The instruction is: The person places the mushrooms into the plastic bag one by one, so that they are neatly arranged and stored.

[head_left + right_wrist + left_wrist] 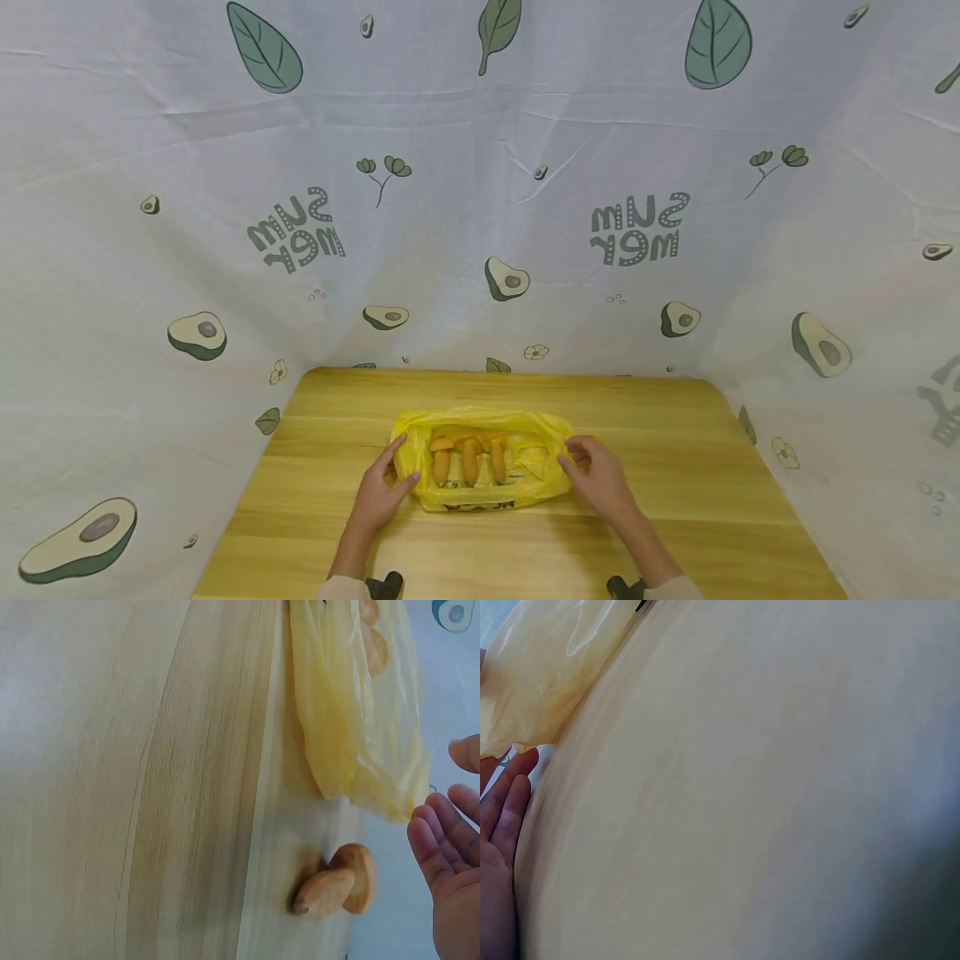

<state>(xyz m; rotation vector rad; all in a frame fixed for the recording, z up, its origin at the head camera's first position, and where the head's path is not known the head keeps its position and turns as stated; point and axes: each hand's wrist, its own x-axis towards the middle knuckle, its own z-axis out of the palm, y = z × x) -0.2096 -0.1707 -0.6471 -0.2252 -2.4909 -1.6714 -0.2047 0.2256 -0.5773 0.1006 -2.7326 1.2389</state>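
A yellow plastic bag [480,497] lies on the table with its mouth spread wide. Inside it, three orange-brown mushrooms [470,461] rest side by side, caps toward the far side. My left hand [377,493] is at the bag's left end, thumb and forefinger spread along its rim, the other fingers nearly straight. At the right end is my right hand [600,479], its thumb apart from its fingers and its fingertips close to the bag's edge. Another mushroom [330,885] lies on the table beside the bag, mostly hidden behind my right hand in the head view.
The wooden table [300,517] runs back to a white curtain [450,225] printed with avocados and leaves, which also hangs along both sides. Black wrist mounts [386,586] show below the hands at the near edge.
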